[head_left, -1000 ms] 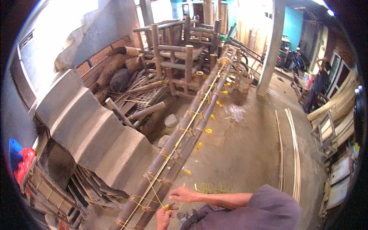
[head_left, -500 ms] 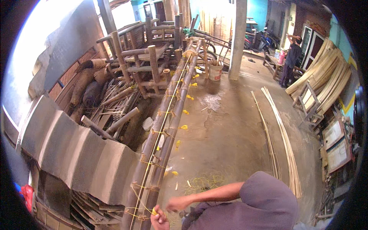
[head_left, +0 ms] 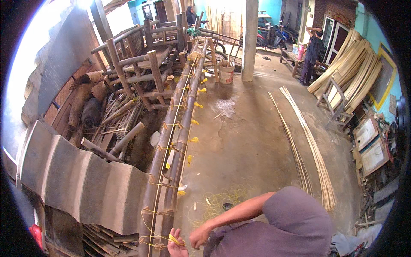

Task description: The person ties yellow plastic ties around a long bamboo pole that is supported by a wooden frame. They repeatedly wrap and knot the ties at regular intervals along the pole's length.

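Two long dark bamboo poles (head_left: 174, 165) run side by side away from me, with yellow cord tied at pegs along them. By their near end, my left hand (head_left: 177, 247) is closed around a small loop of yellow cord (head_left: 174, 238). Strands stretch from it to a tie on the poles. Just right of it is my right hand (head_left: 200, 236), its fingers curled; whatever they grip is too small to make out. Small yellow cord bundles (head_left: 194, 139) hang in a row along the right pole. Loose yellow cord (head_left: 220, 203) lies tangled on the floor.
Corrugated sheets (head_left: 98, 184) stand at my left, with bamboo furniture frames (head_left: 145, 73) beyond. Thin bamboo strips (head_left: 310, 141) lie on the floor to the right. A white bucket (head_left: 225, 73) stands near a pillar (head_left: 249, 43). Another person (head_left: 311, 55) stands at the far right.
The view has shifted, so the scene sits further left and higher. My right hand, blurred before, has lowered beside my left hand. More yellow cord now shows across my left fingers.
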`<state>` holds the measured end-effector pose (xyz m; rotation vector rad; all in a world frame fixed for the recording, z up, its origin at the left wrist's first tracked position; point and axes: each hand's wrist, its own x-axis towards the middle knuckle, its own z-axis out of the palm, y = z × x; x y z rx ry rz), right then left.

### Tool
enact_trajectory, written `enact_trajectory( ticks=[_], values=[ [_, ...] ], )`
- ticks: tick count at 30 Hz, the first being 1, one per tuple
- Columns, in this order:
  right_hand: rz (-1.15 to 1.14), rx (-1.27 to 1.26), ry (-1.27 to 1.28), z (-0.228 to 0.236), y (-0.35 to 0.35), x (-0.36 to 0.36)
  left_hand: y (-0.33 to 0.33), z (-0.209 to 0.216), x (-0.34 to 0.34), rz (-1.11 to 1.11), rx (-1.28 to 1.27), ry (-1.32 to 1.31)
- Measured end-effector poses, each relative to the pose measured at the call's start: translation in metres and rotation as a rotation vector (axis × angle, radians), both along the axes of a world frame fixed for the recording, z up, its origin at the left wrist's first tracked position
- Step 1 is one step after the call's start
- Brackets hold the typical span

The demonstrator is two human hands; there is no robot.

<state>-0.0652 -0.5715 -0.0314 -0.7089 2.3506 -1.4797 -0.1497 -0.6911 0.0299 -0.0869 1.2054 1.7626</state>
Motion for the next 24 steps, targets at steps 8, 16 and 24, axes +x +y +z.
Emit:
enact_trajectory(
  ticks=[8,16,24],
  values=[
    [-0.14,-0.25,0.08,0.023,0.0,0.002,-0.039,-0.118,-0.042,-0.346,0.114,0.708],
    [-0.322,-0.208,0.192,0.032,0.003,-0.01,-0.031,-0.067,-0.034,-0.353,0.153,1.218],
    [-0.441,0.017,0.105,0.032,0.014,-0.023,-0.039,-0.086,-0.029,-0.259,-0.265,0.75]
  ],
)
